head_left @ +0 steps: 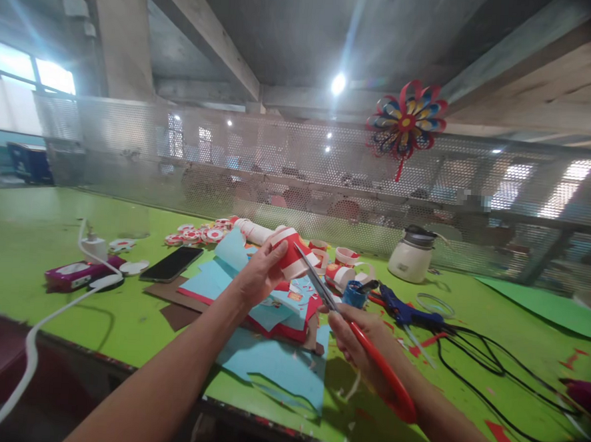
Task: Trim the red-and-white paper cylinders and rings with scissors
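Note:
My left hand [262, 270] grips a red and white paper cup [293, 253], tilted on its side above a pile of paper. In my right hand [356, 335] is a pair of scissors [383, 373] with long metal blades and red handles. The blade tips point up and left and reach the cup's side; whether they cut into it I cannot tell. Below both hands lie light blue paper sheets [271, 359], with red and brown sheets among them. Beyond the cup rests a stack of white paper cups [252, 232].
A blue glue gun [405, 311] with a black cable lies right, near a blue jar [354, 294] and a white kettle [412, 256]. Left are a black phone [171, 264] and a purple power strip [79, 273] with a white cable. A perforated metal screen [289, 167] borders the green table [133, 331].

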The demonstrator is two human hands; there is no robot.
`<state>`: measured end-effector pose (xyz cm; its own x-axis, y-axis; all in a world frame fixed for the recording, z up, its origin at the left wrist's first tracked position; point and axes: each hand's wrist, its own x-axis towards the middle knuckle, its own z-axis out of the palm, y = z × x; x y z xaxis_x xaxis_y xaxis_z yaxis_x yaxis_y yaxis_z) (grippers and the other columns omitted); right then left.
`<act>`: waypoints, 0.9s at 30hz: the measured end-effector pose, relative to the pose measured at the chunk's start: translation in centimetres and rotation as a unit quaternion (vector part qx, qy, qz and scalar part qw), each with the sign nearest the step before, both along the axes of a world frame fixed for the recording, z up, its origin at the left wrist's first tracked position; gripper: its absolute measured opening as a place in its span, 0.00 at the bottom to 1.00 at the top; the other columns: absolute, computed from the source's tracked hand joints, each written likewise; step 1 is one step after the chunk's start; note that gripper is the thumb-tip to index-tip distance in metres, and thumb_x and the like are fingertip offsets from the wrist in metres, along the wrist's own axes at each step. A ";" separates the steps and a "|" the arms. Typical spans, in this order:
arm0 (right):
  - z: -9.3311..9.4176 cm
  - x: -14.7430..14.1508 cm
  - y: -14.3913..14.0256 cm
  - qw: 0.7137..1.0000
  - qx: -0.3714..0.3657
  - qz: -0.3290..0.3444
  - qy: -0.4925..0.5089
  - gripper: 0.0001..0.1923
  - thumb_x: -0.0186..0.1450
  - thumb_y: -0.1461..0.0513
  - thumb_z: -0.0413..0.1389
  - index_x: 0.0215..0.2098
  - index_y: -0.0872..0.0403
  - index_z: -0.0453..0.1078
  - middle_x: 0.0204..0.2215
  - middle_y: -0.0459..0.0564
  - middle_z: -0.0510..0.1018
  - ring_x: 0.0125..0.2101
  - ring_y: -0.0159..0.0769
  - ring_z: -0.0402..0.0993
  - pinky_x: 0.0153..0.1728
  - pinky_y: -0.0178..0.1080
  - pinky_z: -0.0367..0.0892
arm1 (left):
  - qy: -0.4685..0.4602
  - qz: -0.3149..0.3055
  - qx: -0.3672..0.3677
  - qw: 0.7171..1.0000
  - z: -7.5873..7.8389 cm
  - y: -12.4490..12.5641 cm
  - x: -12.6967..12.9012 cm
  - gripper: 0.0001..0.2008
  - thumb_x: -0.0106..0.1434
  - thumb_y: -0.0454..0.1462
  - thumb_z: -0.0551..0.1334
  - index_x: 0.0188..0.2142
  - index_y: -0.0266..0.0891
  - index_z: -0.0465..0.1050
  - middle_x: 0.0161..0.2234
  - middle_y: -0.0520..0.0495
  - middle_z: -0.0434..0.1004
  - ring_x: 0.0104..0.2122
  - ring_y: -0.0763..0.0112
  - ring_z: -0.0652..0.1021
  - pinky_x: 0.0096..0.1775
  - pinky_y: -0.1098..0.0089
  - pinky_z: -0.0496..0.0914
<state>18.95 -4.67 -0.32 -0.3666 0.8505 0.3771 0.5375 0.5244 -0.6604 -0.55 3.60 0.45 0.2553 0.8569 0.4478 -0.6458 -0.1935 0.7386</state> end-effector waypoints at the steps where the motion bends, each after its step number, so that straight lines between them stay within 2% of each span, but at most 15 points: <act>1: 0.0 0.0 0.1 1.000 -0.007 0.010 -0.003 0.26 0.65 0.45 0.42 0.31 0.56 0.69 0.15 0.42 0.63 0.16 0.28 0.61 0.18 0.31 0.59 | 0.001 -0.001 0.001 1.000 0.0 0.0 0.0 0.22 0.57 0.42 0.63 0.50 0.44 0.65 0.46 0.43 0.72 0.47 0.59 0.73 0.45 0.56 0.68; 8: 0.4 -0.3 -0.4 0.998 -0.033 -0.003 0.049 0.25 0.63 0.43 0.44 0.27 0.55 0.66 0.14 0.40 0.61 0.14 0.26 0.59 0.17 0.31 0.59 | 0.001 -0.006 0.002 1.000 -0.3 0.1 0.0 0.19 0.58 0.41 0.62 0.49 0.43 0.66 0.42 0.45 0.74 0.42 0.64 0.74 0.44 0.60 0.69; 14: 0.3 -0.2 -0.6 0.999 -0.034 0.002 0.029 0.25 0.64 0.45 0.44 0.25 0.55 0.66 0.13 0.40 0.61 0.13 0.25 0.58 0.15 0.30 0.57 | 0.002 -0.006 -0.005 1.000 -0.4 0.2 0.1 0.15 0.58 0.40 0.62 0.46 0.41 0.68 0.40 0.46 0.74 0.38 0.67 0.75 0.42 0.63 0.70; 20: 0.4 -0.3 -0.9 0.999 -0.035 -0.008 0.030 0.24 0.64 0.46 0.45 0.24 0.56 0.67 0.14 0.40 0.60 0.14 0.25 0.58 0.15 0.30 0.56 | 0.065 -0.028 -0.007 0.997 0.0 0.0 -1.7 0.16 0.57 0.39 0.62 0.45 0.37 0.70 0.39 0.43 0.76 0.37 0.64 0.76 0.38 0.66 0.71; 27: 0.2 0.3 -0.1 0.997 -0.063 0.034 0.005 0.25 0.65 0.46 0.45 0.32 0.58 0.70 0.15 0.40 0.59 0.15 0.26 0.57 0.16 0.30 0.55 | 0.160 -0.013 0.014 0.987 0.6 0.4 -3.9 0.22 0.54 0.34 0.65 0.49 0.36 0.68 0.44 0.40 0.74 0.38 0.66 0.75 0.38 0.69 0.71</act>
<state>19.24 -4.77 -0.08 -0.4216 0.8650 0.2721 0.4967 0.4713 -0.7288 -4.47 3.96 1.08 0.4092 0.8366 0.3643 -0.3846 -0.2040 0.9003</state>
